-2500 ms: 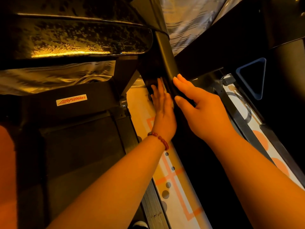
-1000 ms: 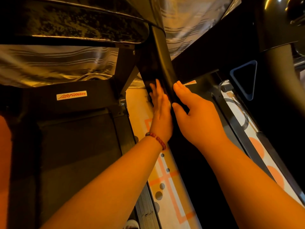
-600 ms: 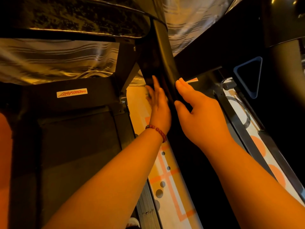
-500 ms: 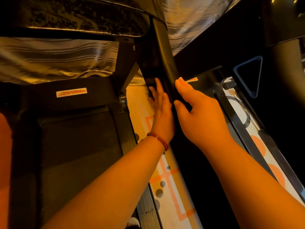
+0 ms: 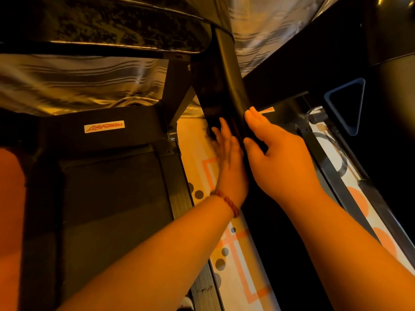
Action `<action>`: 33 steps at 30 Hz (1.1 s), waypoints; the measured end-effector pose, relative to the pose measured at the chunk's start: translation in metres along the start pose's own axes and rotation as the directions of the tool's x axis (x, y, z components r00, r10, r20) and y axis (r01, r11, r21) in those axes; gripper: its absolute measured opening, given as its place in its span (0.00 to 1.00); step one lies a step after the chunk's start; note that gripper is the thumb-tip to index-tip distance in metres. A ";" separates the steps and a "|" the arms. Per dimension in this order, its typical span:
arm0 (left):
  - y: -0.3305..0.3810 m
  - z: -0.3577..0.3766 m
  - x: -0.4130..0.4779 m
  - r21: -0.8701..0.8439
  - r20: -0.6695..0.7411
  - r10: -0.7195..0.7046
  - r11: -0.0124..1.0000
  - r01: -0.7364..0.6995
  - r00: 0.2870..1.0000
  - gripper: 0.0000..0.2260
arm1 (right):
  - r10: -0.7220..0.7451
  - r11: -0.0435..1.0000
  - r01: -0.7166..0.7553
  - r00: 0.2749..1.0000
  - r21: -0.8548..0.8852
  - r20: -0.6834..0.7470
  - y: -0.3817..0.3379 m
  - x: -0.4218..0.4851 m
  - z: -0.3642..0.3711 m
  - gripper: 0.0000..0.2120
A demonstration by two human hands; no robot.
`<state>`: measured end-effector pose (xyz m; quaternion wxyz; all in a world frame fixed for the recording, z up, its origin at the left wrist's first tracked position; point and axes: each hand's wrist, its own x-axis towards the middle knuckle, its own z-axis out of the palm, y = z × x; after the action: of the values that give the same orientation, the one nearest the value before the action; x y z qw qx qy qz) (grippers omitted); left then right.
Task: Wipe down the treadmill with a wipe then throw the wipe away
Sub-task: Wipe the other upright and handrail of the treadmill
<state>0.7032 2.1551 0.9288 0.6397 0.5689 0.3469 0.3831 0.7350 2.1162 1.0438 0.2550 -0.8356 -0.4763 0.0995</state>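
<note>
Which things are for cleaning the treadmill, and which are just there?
For the job:
black upright treadmill post
left hand and right hand, flat against it
dark treadmill belt
wipe: not visible

Just there:
red bead bracelet
orange-and-white patterned floor
blue-rimmed triangular frame

both hands (image 5: pixel 231 162) (image 5: pixel 283 162) extended forward, fingers (image 5: pixel 254 118) straight.

The left hand (image 5: pixel 231 162) and right hand (image 5: pixel 284 162) lie flat against opposite sides of the treadmill's dark upright (image 5: pixel 224 86).
</note>
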 end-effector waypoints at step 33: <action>0.044 -0.006 -0.030 -0.154 0.126 -0.103 0.980 0.122 0.987 0.21 | -0.050 0.998 0.046 0.996 -0.049 -0.078 0.013 -0.062 -0.010 0.22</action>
<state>0.6803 2.1342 0.9718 0.7236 0.5162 0.3081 0.3391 0.7161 2.0553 1.0412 0.2564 -0.8330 -0.4879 0.0490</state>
